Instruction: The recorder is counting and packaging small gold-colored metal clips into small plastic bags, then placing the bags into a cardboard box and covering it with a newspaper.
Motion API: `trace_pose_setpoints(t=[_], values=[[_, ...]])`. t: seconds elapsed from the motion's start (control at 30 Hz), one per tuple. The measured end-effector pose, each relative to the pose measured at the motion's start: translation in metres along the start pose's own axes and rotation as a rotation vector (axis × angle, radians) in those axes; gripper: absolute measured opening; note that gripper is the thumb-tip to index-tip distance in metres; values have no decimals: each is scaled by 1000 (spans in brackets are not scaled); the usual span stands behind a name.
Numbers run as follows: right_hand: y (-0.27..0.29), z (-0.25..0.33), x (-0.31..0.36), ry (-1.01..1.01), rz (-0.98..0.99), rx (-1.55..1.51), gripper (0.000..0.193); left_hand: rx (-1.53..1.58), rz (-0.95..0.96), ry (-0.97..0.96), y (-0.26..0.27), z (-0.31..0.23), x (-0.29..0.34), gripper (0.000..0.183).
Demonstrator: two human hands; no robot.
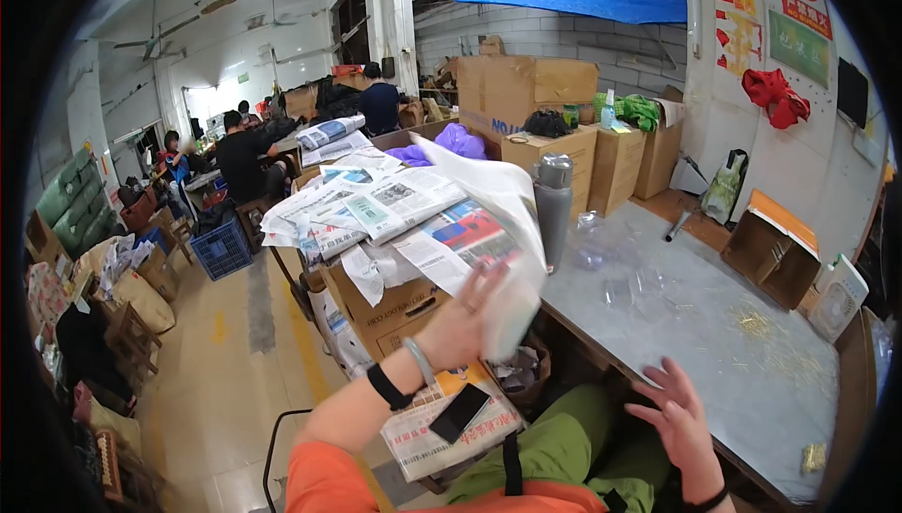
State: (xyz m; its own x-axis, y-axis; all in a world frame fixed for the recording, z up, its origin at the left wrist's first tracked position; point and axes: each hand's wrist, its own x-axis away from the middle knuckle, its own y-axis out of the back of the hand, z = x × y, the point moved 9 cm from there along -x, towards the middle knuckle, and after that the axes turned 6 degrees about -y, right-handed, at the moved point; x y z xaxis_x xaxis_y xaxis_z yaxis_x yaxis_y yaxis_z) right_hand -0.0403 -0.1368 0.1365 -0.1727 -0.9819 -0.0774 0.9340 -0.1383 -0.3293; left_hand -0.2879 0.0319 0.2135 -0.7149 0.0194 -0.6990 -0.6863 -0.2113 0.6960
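Note:
A large newspaper sheet (pixel 498 194) rises in a curve off a pile of newspapers (pixel 376 198). My left hand (pixel 460 325) is closed on the sheet's near edge, which is smeared by motion. It wears a bracelet and a black band at the wrist. My right hand (pixel 672 414) hovers by the grey table's near edge, its fingers spread and holding nothing. Below my left hand, a black phone (pixel 460 412) lies on a folded newspaper (pixel 423 443) beside my green-trousered legs.
On the grey table (pixel 658 344) stand a grey flask (pixel 552 203) and clear plastic pieces (pixel 639 283), with scattered gold-coloured thin bits (pixel 752 325) further right. An open carton (pixel 775 250) and a white fan-like device (pixel 836 297) sit at the right. Several people work at the far left.

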Motion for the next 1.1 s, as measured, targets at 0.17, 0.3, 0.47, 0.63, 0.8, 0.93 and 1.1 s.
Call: trace_pose_setpoints(t=[0.17,0.3,0.47,0.63,0.8,0.93,1.1], values=[[-53,-48,-44,-141,134,-208,129,-225,70,-49,-58,-46,21,48],[-64,-38,-46,29,-152,21,107,-189,-5,60,-80,-56,24,47],[-8,-17,-28,202,-406,153,64,98,-240,132,-66,-93,48,52],[29,38,17,230,-538,237,45,583,-678,952,-77,-39,160,27],[35,102,58,224,-469,550,48,808,-919,1264,-113,-19,207,14],[38,100,53,140,-488,484,52,831,-1026,1314,-137,-26,214,17],[17,90,27,98,-404,479,52,1386,-1053,1693,-222,-47,319,16]])
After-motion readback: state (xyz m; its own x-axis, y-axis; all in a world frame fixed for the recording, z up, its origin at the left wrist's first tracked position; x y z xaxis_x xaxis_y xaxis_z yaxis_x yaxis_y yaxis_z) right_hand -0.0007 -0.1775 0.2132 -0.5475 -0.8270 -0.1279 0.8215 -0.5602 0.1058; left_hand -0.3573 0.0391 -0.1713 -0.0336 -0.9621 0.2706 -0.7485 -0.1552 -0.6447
